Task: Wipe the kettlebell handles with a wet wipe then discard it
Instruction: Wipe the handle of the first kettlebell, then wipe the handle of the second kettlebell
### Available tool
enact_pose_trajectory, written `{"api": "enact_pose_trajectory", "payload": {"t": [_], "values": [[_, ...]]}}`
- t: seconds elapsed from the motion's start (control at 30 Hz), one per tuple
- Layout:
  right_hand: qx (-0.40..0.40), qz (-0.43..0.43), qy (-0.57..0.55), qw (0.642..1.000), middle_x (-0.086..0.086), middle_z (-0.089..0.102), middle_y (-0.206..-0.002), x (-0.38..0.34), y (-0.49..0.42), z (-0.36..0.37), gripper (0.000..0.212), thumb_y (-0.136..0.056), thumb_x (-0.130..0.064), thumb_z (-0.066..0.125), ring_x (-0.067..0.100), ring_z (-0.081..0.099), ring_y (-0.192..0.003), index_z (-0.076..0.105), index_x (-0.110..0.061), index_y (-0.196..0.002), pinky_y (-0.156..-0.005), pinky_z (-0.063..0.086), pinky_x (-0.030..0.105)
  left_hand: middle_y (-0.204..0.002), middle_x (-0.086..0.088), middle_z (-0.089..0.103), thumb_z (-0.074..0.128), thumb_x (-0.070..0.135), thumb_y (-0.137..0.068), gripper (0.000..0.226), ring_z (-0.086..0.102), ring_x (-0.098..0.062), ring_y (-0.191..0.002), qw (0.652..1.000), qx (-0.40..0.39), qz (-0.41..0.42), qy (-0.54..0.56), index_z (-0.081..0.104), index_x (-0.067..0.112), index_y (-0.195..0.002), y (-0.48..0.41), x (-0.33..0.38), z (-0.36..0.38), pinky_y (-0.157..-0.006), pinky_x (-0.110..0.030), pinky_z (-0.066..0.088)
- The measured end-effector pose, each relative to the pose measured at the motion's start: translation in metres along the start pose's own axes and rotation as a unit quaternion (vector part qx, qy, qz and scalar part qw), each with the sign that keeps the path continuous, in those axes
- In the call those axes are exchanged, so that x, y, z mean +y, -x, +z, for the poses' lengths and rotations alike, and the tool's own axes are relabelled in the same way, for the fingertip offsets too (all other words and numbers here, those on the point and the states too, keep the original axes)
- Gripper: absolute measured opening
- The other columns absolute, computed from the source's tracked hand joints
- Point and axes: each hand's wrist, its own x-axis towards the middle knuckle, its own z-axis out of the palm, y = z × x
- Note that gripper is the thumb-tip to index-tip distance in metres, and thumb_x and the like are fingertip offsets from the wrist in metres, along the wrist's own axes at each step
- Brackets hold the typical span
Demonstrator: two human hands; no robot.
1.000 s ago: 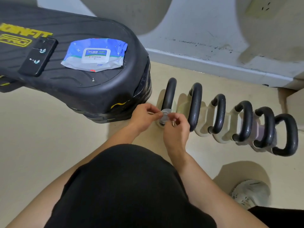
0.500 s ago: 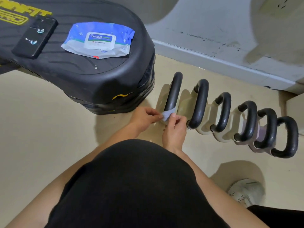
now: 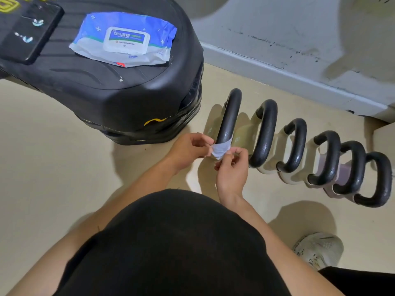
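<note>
left hand (image 3: 188, 150) – fingertips pinch the wet wipe (image 3: 221, 148) by its left edge | right hand (image 3: 232, 167) – pinches its right edge | wipe at near end of first kettlebell handle (image 3: 229, 116), contact unclear | handle's bar runs away from the fingers; right hand nearer

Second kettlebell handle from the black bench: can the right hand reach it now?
Probably yes. The right hand sits just beside that handle with nothing between, though it and the left hand pinch the wipe.
</note>
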Motion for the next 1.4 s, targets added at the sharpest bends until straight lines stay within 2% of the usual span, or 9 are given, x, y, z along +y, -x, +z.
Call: {"api": "enact_pose_trajectory", "payload": {"t": [0.2, 0.3, 0.53, 0.7, 0.83, 0.97, 1.07, 1.23, 1.4], "values": [[0.004, -0.007, 0.047, 0.999, 0.009, 0.069, -0.082, 0.011, -0.006, 0.003, 0.012, -0.104, -0.018, 0.045, 0.028, 0.067, -0.076, 0.053, -0.018, -0.095, -0.078, 0.057, 0.048, -0.076, 0.000, 0.072, 0.075, -0.001, -0.078, 0.015, 0.065, -0.011, -0.071, 0.985, 0.068, 0.031, -0.154, 0.073, 0.014, -0.077, -0.007, -0.001, 0.003, -0.076, -0.026, 0.056], [-0.008, 0.005, 0.082, 0.997, 0.009, 0.069, -0.083, 0.017, -0.009, 0.005, 0.011, -0.102, -0.013, 0.045, 0.029, 0.067, -0.077, 0.054, -0.011, -0.096, -0.079, 0.056, 0.049, -0.067, 0.007, 0.068, 0.073, 0.000, -0.072, 0.022, 0.060, -0.004, -0.061, 0.971, 0.086, 0.042, -0.220, 0.069, 0.022, -0.069, -0.010, -0.001, 0.007, -0.066, -0.017, 0.052], [-0.036, 0.037, 0.069, 0.996, 0.007, 0.069, -0.085, 0.013, -0.012, 0.008, 0.004, -0.099, -0.014, 0.045, 0.030, 0.069, -0.081, 0.048, -0.016, -0.098, -0.082, 0.056, 0.051, -0.066, 0.006, 0.065, 0.068, -0.001, -0.070, 0.020, 0.057, -0.001, -0.057, 0.975, 0.073, 0.002, -0.210, 0.069, 0.019, -0.071, -0.011, 0.010, 0.008, -0.059, -0.010, 0.046], [-0.101, 0.031, 0.022, 0.994, 0.000, 0.065, -0.094, 0.001, -0.003, -0.007, 0.030, -0.097, -0.014, 0.054, 0.025, 0.067, -0.092, 0.052, -0.029, -0.122, -0.085, 0.055, 0.041, -0.069, -0.014, 0.066, 0.063, -0.011, -0.080, 0.016, 0.060, -0.014, -0.053, 0.993, 0.048, -0.040, -0.104, 0.068, 0.003, -0.084, 0.008, 0.021, 0.009, -0.055, -0.020, 0.052], [-0.084, -0.013, 0.043, 0.995, 0.006, 0.066, -0.091, -0.007, 0.000, -0.016, 0.010, -0.101, -0.017, 0.049, 0.030, 0.067, -0.087, 0.050, -0.026, -0.100, -0.082, 0.055, 0.045, -0.079, -0.016, 0.067, 0.064, -0.007, -0.087, 0.015, 0.064, -0.014, -0.057, 0.995, 0.038, -0.061, -0.069, 0.065, 0.008, -0.085, 0.019, 0.025, 0.010, -0.060, -0.021, 0.056], [-0.078, -0.046, 0.045, 0.995, 0.010, 0.064, -0.082, -0.019, 0.006, -0.024, 0.017, -0.099, -0.022, 0.055, 0.028, 0.064, -0.075, 0.049, -0.023, -0.083, -0.073, 0.055, 0.044, -0.087, -0.012, 0.067, 0.066, 0.001, -0.090, 0.015, 0.064, -0.019, -0.068, 0.992, 0.053, -0.076, -0.081, 0.064, 0.014, -0.085, 0.028, 0.030, 0.014, -0.067, -0.027, 0.054], [-0.113, -0.055, 0.006, 0.992, -0.001, 0.049, -0.070, -0.031, 0.010, -0.037, 0.021, -0.097, -0.019, 0.059, 0.014, 0.046, -0.063, 0.050, -0.020, -0.078, -0.064, 0.043, 0.031, -0.094, -0.005, 0.069, 0.067, 0.010, -0.091, 0.008, 0.067, -0.018, -0.075, 0.987, 0.056, -0.088, -0.125, 0.066, 0.018, -0.093, 0.036, 0.038, 0.010, -0.073, -0.032, 0.054], [-0.145, -0.029, -0.059, 0.987, 0.010, 0.065, -0.097, -0.063, 0.009, -0.068, 0.005, -0.088, -0.035, 0.056, 0.023, 0.061, -0.084, 0.058, -0.033, -0.084, -0.083, 0.054, 0.052, -0.095, 0.002, 0.073, 0.071, 0.013, -0.087, 0.018, 0.068, -0.013, -0.081, 0.984, -0.011, -0.025, -0.175, 0.071, 0.022, -0.103, 0.055, 0.084, 0.001, -0.076, -0.031, 0.055], [-0.206, 0.051, -0.222, 0.952, 0.027, 0.072, -0.100, -0.106, -0.010, -0.107, 0.021, -0.107, -0.017, 0.045, 0.043, 0.074, -0.091, 0.054, 0.001, -0.111, -0.071, 0.062, 0.038, -0.098, -0.005, 0.066, 0.070, 0.002, -0.084, 0.051, 0.059, -0.010, -0.071, 0.974, -0.082, 0.044, -0.206, 0.060, 0.027, -0.128, 0.063, 0.114, 0.041, -0.063, -0.023, 0.048]]}}
